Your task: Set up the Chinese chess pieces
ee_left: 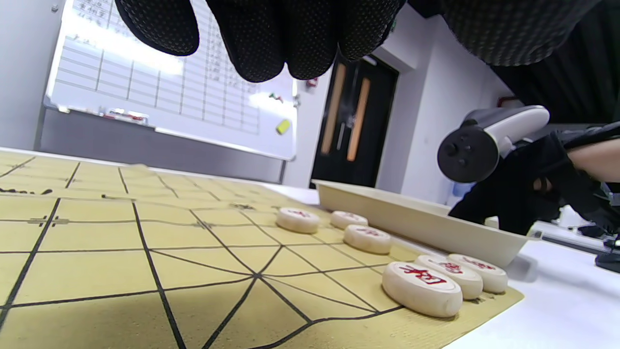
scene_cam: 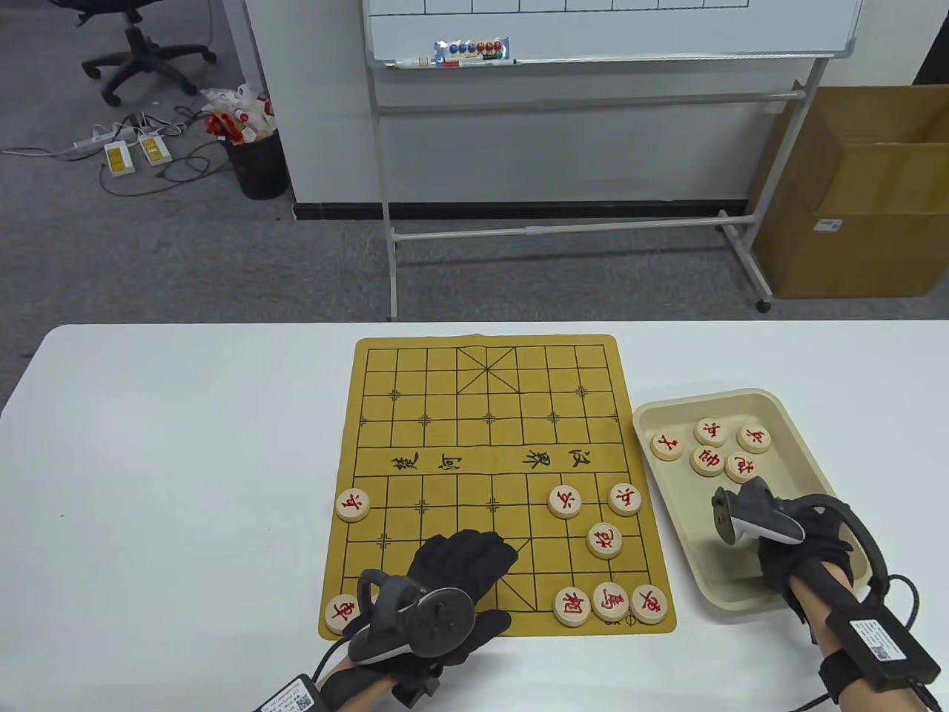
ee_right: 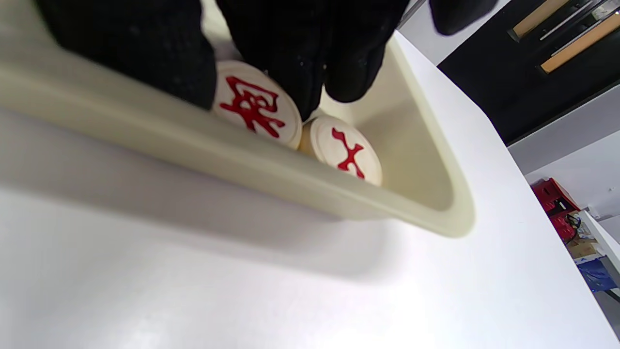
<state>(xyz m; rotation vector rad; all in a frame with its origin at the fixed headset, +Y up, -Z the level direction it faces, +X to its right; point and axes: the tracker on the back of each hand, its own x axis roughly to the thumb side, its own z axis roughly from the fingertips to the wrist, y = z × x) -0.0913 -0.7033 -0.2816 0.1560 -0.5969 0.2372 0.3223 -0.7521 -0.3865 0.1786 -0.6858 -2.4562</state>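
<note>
1. The left hand [scene_cam: 463, 575] lies flat and relaxed on the near edge of the yellow board [scene_cam: 489, 415], holding nothing.
2. The right hand [scene_cam: 804, 545] reaches into the near end of the cream tray [scene_cam: 801, 430] at the board's right edge; its fingers [ee_right: 295, 58] touch a red-marked piece [ee_right: 254, 104], but I cannot tell whether they grip it.
3. Five pieces [scene_cam: 708, 460] cluster at the tray's far end.
4. Three pieces [scene_cam: 612, 602] line the board's near right corner.
</note>
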